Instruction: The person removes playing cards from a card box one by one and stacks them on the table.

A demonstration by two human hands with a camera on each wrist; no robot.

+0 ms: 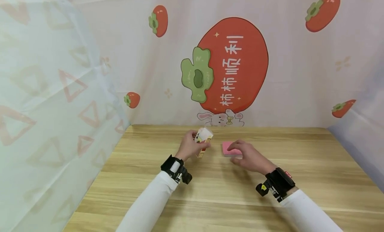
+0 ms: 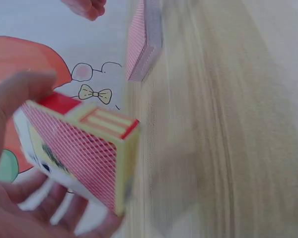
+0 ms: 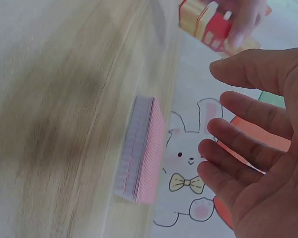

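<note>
My left hand (image 1: 189, 146) holds a playing-card box (image 1: 204, 134) above the table, thumb on one side and fingers on the other. In the left wrist view the box (image 2: 84, 144) shows a red patterned face, yellow edges and a white part. A deck of playing cards (image 1: 227, 147) with pink-red backs lies squared in a stack on the table, right of the box. Over the deck is my right hand (image 1: 247, 155), covering part of it in the head view. In the right wrist view its fingers (image 3: 248, 124) are spread and relaxed, apart from the deck (image 3: 146, 153).
The wood-grain table (image 1: 192, 205) stretches around both hands. Behind it hangs a pale cloth (image 1: 288, 75) printed with persimmons and a rabbit, and another patterned cloth (image 1: 51, 92) closes off the left side.
</note>
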